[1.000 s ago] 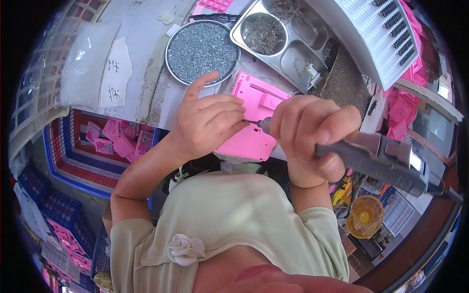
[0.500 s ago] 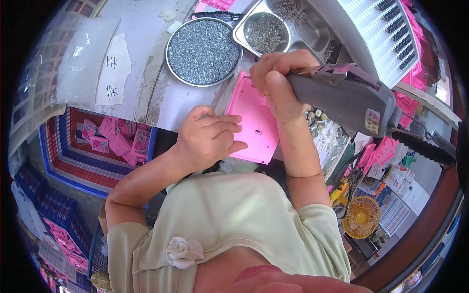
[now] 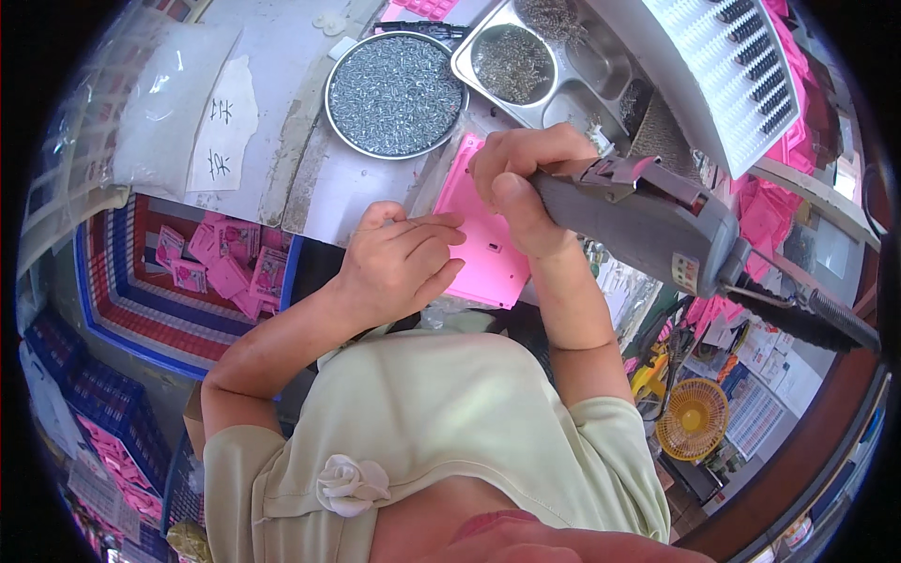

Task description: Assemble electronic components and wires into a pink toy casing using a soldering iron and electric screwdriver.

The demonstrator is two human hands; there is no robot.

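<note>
In my right hand (image 3: pixel 530 183) is a grey electric screwdriver (image 3: pixel 648 211), its body slanting down to the right, where a cord leaves its end. My fingers wrap its front end and hide the tip. Under that hand lies a flat pink plastic panel (image 3: pixel 474 253) with small holes and a rectangular slot. My left hand (image 3: pixel 399 258) is at the panel's left edge, fingers curled in; anything small between them is hidden. Just beyond the panel stands a round metal tray (image 3: pixel 329 113) full of small silvery screws or pins.
A steel compartment tray (image 3: pixel 605 70) of small metal parts stands at the far side. To its right is a white rack (image 3: pixel 718 103) with black pieces. A striped basket (image 3: pixel 150 324) of pink packs sits at left. A yellow basket (image 3: pixel 693 419) stands low at right.
My right hand and the screwdriver have come down slightly toward me and to the left. My left hand's fingers have drawn in a little. The pink panel has barely moved.
</note>
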